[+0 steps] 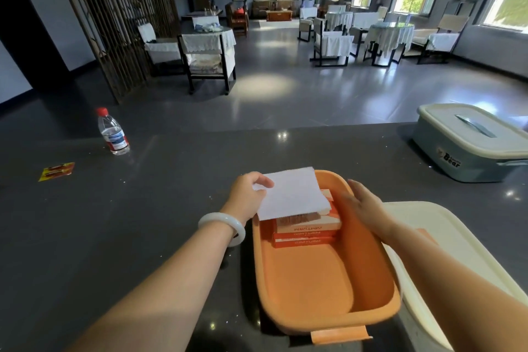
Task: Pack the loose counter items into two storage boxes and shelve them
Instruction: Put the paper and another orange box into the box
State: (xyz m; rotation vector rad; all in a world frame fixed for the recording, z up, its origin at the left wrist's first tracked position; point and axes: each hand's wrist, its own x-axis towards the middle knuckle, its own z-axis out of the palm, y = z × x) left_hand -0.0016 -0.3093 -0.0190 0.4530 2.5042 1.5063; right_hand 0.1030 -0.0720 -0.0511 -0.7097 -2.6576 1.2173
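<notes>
Dark grey speckled counter, glossy, facing a dining room: tables with white cloths, dark chairs, wooden lattice screen on the left, bright windows on the right, framed pictures on the far wall.

On the counter, far left, there's a water bottle standing upright with a red cap. A flat yellow-red packet lies near it, closer to me. A blue-grey storage box sits at the far right with its lid on.

The orange storage box is right in front of me, open. Orange-white cartons are stacked at its far end and the near half is bare. A white lid lies just beside it on the right, under my right forearm.

My left hand, white bangle on the wrist, pinches a white sheet by its left edge, thumb on top. The sheet hangs over the cartons at the box's far end.

My right hand is flat with the fingers straight, holding nothing, at the box's right rim. It's blurred, so I can't tell if it touches.
</notes>
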